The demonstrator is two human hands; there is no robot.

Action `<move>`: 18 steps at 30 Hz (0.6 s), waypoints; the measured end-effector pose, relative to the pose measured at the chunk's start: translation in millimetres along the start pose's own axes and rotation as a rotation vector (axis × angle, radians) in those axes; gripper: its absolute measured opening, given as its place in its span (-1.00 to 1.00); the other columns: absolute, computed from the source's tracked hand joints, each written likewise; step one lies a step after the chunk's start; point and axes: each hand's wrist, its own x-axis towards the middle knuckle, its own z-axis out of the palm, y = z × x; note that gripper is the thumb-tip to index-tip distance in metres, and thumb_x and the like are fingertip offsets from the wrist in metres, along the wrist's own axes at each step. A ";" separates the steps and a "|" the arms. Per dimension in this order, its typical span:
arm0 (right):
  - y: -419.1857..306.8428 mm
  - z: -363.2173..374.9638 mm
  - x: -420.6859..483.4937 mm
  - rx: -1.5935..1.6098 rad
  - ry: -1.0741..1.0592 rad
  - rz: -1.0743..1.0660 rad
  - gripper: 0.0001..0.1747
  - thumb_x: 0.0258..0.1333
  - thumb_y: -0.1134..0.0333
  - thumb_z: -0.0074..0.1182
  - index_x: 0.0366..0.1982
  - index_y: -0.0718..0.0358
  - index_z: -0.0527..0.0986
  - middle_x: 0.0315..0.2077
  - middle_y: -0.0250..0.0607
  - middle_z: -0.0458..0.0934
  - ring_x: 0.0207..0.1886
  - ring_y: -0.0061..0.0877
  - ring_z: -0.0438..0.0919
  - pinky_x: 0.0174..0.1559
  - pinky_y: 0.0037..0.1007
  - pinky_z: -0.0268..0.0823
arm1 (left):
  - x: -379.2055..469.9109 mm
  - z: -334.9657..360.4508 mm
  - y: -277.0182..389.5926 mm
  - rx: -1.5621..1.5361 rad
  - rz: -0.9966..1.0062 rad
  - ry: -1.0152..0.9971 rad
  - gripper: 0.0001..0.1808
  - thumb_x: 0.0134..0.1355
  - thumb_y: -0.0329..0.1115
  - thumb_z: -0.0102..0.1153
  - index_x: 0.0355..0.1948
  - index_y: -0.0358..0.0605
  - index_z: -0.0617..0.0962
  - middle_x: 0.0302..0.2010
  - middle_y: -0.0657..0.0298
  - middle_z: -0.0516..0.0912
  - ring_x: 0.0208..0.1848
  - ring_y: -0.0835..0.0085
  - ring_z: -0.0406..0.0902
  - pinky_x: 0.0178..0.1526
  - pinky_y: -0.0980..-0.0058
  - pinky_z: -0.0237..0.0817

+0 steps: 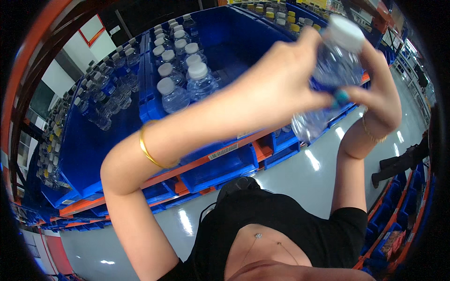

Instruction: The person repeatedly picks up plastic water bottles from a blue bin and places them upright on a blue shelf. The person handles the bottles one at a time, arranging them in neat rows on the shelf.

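A clear plastic bottle (338, 66) with a white cap and a blue label is held up at the right, slightly blurred. My left hand (299, 70) grips it from the left side, while my right hand (381, 87) wraps it from the right. Both thumbs meet over its label; the nails are teal. The bottle tilts, cap toward the top and base toward the lower left. Below my left forearm is a blue plastic bin (232, 30) with rows of white-capped bottles (174, 68) standing along its left side. My forearm hides part of that bin.
Another blue bin (105, 147) at the left holds more bottles. Yellow- and white-capped bottles (281, 17) stand in a bin at the back. An orange rack beam (197, 165) runs along the front, above lower blue bins (221, 168). A person's dark-clothed legs (397, 163) show at the right.
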 end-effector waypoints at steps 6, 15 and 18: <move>86.4 41.9 81.1 -0.100 0.066 -0.060 -0.57 0.07 0.31 0.09 -0.04 0.39 0.41 -0.18 0.06 0.56 -0.10 -0.13 0.55 -0.06 -0.22 0.43 | 45.8 -81.0 -91.4 0.269 -0.326 -0.218 -0.30 0.00 -0.27 0.34 0.16 -0.21 0.36 0.11 -0.03 0.49 0.15 0.20 0.45 0.23 0.30 0.25; 203.4 172.2 239.6 0.029 -0.108 0.157 -0.12 -0.02 0.21 0.30 0.26 0.23 0.08 -0.12 0.08 0.53 -0.23 -0.23 0.63 -0.41 -0.33 0.58 | 23.6 -161.6 -269.9 0.682 -0.421 -0.149 -0.15 0.05 -0.22 0.34 0.32 -0.13 0.22 0.07 0.06 0.54 0.12 0.26 0.47 0.18 0.38 0.29; 217.7 192.9 260.4 0.075 -0.117 0.274 0.03 -0.11 0.28 0.35 0.31 0.28 -0.02 0.05 0.20 0.41 -0.12 -0.13 0.59 -0.37 -0.34 0.58 | 29.2 -194.2 -292.6 0.508 -0.625 -0.068 -0.10 0.07 -0.15 0.33 0.36 -0.19 0.16 0.16 0.01 0.48 0.18 0.19 0.45 0.23 0.33 0.25</move>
